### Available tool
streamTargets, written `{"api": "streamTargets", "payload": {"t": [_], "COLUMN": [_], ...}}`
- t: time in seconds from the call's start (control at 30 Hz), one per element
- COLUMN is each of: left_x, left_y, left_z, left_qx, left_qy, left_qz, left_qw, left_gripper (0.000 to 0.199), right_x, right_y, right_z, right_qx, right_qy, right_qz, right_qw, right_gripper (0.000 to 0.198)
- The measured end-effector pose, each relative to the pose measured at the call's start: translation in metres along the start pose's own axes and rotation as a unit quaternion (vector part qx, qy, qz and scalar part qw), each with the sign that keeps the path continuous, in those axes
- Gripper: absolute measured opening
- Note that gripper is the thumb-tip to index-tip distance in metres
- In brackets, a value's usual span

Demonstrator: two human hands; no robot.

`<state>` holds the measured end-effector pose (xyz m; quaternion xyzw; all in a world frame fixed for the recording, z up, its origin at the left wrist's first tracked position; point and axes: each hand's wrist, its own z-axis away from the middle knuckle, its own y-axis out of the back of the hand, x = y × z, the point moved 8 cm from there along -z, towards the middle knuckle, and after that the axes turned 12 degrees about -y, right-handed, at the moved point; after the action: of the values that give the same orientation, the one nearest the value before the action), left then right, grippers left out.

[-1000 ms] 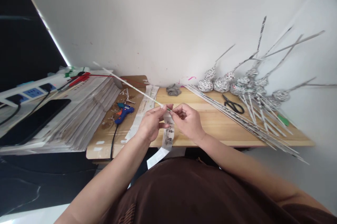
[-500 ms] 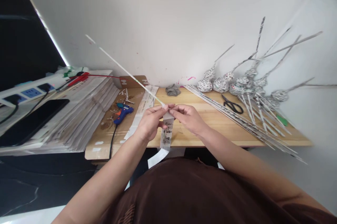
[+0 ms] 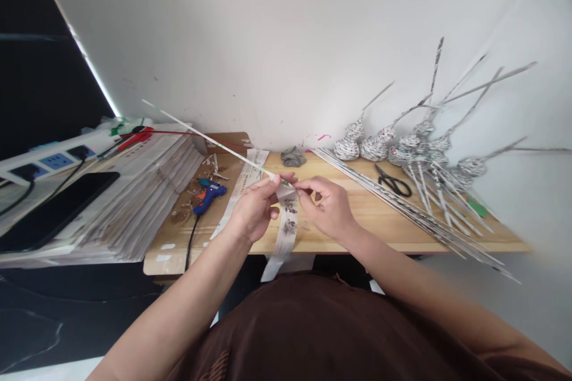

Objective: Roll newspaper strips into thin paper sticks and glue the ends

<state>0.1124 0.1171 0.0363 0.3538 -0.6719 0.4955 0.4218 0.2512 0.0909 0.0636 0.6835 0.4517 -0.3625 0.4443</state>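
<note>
On the left, a black phone (image 3: 67, 209) is lying on a pile of paper (image 3: 149, 196). A white power strip (image 3: 56, 160) is sitting behind the phone, and black plugs (image 3: 81, 152) are sticking into it. A blue glue gun (image 3: 210, 197) is resting on brown cardboard (image 3: 172, 238). A crumpled grey thing (image 3: 294, 157) is lying near the wall (image 3: 268, 41). Black scissors (image 3: 388, 179) are lying near bumpy woven shapes (image 3: 346, 149).

A single head-worn camera faces forward and down from above the wearer's brown garment (image 3: 313, 333). Both hands (image 3: 252, 209) lie at close range, centred in view; the desk (image 3: 388, 232) extends beyond them to the wall (image 3: 268, 41).
</note>
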Motion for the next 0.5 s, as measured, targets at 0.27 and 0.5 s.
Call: {"api": "streamTargets", "payload": {"t": [0.27,0.5], "left_x": [-0.001,-0.014], "left_y": [-0.005,0.0], "left_z": [0.004,0.007], "left_qx": [-0.026,-0.034], "left_qy": [0.002,0.021], "left_qz": [-0.046,-0.052], "left_qw": [0.999,0.998], "left_gripper": [0.035,0.035], "right_x": [0.009,0.029], "right_y": [-0.019,-0.016], "right_z": [-0.003,0.005], "right_qx": [-0.143,-0.138], "right_qy": [-0.111,-0.14], "right_qz": [-0.137,-0.105], "right_qw": [0.974,0.975], "right_gripper": [0.023,0.015]}}
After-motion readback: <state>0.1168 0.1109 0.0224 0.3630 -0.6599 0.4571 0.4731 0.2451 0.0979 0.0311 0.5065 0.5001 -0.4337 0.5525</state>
